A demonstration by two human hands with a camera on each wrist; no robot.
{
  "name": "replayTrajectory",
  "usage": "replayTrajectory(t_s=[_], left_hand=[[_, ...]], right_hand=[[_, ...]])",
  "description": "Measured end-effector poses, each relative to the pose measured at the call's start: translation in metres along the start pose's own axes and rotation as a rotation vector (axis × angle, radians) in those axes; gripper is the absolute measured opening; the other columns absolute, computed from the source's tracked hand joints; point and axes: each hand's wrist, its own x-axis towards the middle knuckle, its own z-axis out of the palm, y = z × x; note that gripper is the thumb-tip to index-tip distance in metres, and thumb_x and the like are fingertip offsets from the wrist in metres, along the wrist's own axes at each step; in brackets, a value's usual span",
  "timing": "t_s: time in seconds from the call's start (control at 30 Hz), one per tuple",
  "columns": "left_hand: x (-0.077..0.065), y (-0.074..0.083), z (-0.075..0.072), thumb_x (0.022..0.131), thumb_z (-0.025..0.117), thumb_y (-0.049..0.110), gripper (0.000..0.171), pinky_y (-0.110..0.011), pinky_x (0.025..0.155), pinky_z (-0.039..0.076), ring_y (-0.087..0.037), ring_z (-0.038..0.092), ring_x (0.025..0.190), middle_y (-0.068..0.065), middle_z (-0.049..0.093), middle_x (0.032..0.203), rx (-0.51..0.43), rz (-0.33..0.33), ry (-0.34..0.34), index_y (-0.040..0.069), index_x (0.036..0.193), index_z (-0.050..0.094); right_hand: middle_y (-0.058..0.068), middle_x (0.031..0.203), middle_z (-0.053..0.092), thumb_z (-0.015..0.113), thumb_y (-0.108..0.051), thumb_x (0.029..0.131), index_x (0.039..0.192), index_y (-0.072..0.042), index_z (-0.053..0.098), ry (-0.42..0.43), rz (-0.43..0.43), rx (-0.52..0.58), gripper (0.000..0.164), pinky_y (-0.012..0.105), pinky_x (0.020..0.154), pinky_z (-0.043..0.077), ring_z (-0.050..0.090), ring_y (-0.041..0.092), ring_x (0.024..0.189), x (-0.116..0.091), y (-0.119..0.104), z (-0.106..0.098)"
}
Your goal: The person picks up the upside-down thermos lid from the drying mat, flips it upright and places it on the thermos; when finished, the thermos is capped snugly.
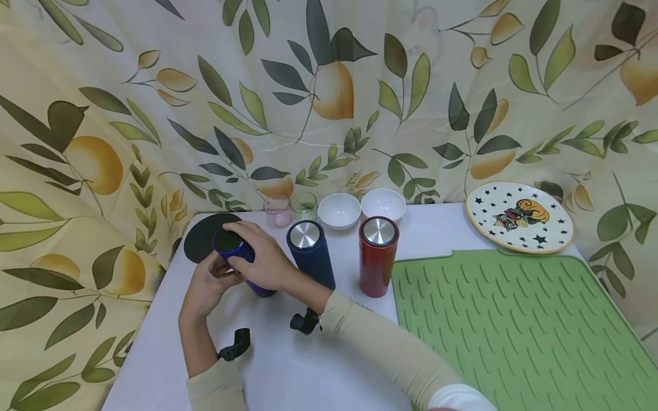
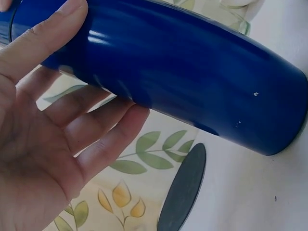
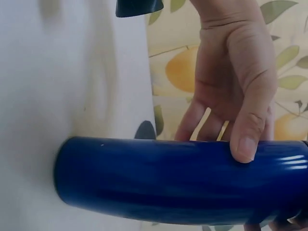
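A glossy blue flask (image 1: 261, 290) with a dark top is between both hands, its base at the white tabletop. My left hand (image 1: 208, 285) grips its upper part from the left; in the left wrist view the thumb lies along one side of the flask (image 2: 192, 62) and the fingers on the other. Around the top, my right hand (image 1: 262, 257) holds it from the right, thumb on the near side. The right wrist view shows the flask (image 3: 159, 178) with the left hand (image 3: 240, 91) on it; the right hand's fingers are mostly hidden there.
Just right stands a dark blue flask (image 1: 321, 260) with a silver lid, then a red flask (image 1: 377, 265). A black disc (image 1: 194, 242) lies behind the hands. Pink (image 1: 277, 212) and green (image 1: 303, 205) glasses, white bowls (image 1: 339, 211), a star plate (image 1: 483, 222) and a green mat (image 1: 514, 319) are also there.
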Motion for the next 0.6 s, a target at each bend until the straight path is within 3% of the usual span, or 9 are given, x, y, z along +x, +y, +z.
replayTrajectory(t_s=[0.17, 0.43, 0.6], left_hand=[[-0.002, 0.0, -0.002, 0.077, 0.067, -0.007, 0.052, -0.03, 0.074, 0.054, -0.031, 0.061, 0.094, -0.013, 0.061, 0.106, -0.008, -0.005, -0.005, 0.0, 0.126, 0.05], [-0.001, 0.002, -0.001, 0.078, 0.062, -0.012, 0.052, -0.029, 0.069, 0.054, -0.017, 0.062, 0.083, -0.007, 0.062, 0.1, 0.019, 0.023, -0.022, 0.0, 0.127, 0.048], [-0.003, 0.002, -0.001, 0.078, 0.063, -0.013, 0.052, -0.029, 0.069, 0.055, -0.017, 0.063, 0.084, -0.008, 0.061, 0.102, 0.026, 0.034, -0.034, -0.001, 0.126, 0.048]], right_hand=[[-0.001, 0.135, 0.041, 0.068, -0.021, 0.084, 0.136, -0.024, 0.041, 0.028, 0.016, -0.092, 0.059, 0.03, 0.092, 0.043, 0.043, 0.011, 0.119, -0.002, -0.003, 0.003], [0.005, 0.116, 0.045, 0.074, -0.037, 0.076, 0.127, -0.019, 0.047, 0.18, 0.046, -0.313, 0.061, 0.025, 0.083, 0.042, 0.044, 0.014, 0.104, -0.003, -0.009, 0.013], [0.004, 0.123, 0.039, 0.072, -0.036, 0.078, 0.132, -0.023, 0.039, 0.119, 0.064, -0.201, 0.064, 0.025, 0.086, 0.044, 0.041, 0.013, 0.108, -0.006, -0.007, 0.012]])
